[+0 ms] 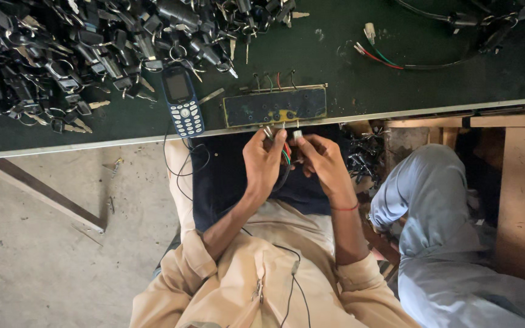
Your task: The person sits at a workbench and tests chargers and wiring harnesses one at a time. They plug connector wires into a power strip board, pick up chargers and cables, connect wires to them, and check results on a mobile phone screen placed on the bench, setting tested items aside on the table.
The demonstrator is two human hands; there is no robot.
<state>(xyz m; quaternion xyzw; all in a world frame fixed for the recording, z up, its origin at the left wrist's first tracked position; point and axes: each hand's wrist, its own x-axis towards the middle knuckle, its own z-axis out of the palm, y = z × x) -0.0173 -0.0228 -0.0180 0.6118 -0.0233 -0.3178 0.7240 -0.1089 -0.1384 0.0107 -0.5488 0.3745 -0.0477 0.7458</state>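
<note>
Hands meet just below the near edge of the dark green surface (347, 91), held close over the lap so the small parts sit right under the eyes. The left hand (264, 159) has its fingers (277, 143) pinched around a bundle of red and green wires (286, 155) ending in small metal-tipped connectors, held upright so the tips face the board above; the right hand (323, 159) closes its fingers on a small pale connector (297, 134) at the top of the same bundle, steadying it. Directly ahead, at the surface's lip, lies a worn rectangular test board (274, 106) with a yellow patch and short wire stubs, near enough to reach without stretching. A blue keypad phone (181, 100) rests beside it, its cable trailing down over the edge towards the lap. A large heap of black-headed keys (92, 48) fills the far left of the surface, pushed back from the working edge. Another wired harness (396, 61) lies further right. A second person's knee in pale grey trousers (420, 182) sits to the right, apart from the hands.
</note>
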